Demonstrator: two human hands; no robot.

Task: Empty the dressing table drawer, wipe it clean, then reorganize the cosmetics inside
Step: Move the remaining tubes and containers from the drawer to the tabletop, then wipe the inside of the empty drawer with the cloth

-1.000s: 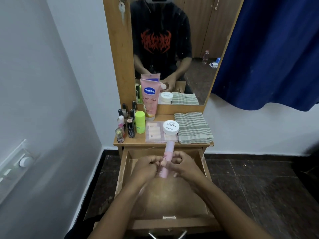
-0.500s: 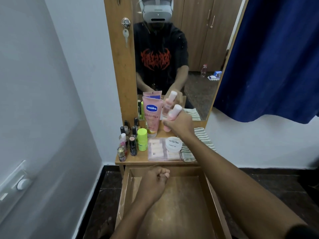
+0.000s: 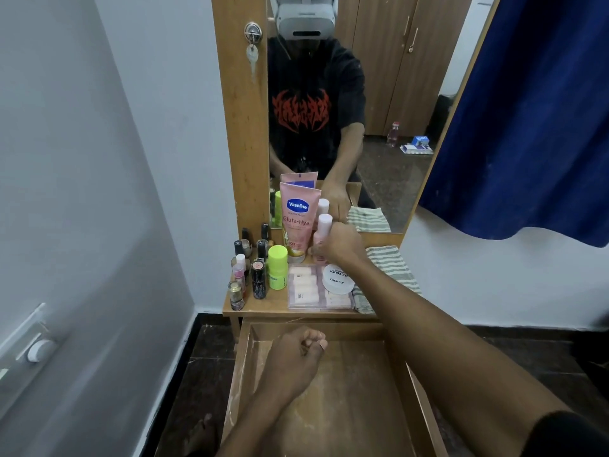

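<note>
The wooden drawer (image 3: 362, 407) is pulled out below the dressing table top (image 3: 273, 308), and its floor looks bare and dusty. My right hand (image 3: 339, 247) reaches over the table top and grips a small pink bottle (image 3: 323, 229), which stands upright beside the pink Vaseline tube (image 3: 298, 219) against the mirror. My left hand (image 3: 293, 361) hovers over the back of the drawer with its fingers curled shut and nothing visible in it.
On the table top stand several small nail polish bottles (image 3: 245, 272), a lime green stick (image 3: 277, 267), a clear case of pads (image 3: 309, 288), a white round jar (image 3: 337, 278) and a striped cloth (image 3: 392, 268). A blue curtain (image 3: 527, 110) hangs at right, a wall at left.
My right hand carried the pink bottle from above the drawer up to the table top and lowered it beside the Vaseline tube. My left hand let go of it and stayed over the drawer.
</note>
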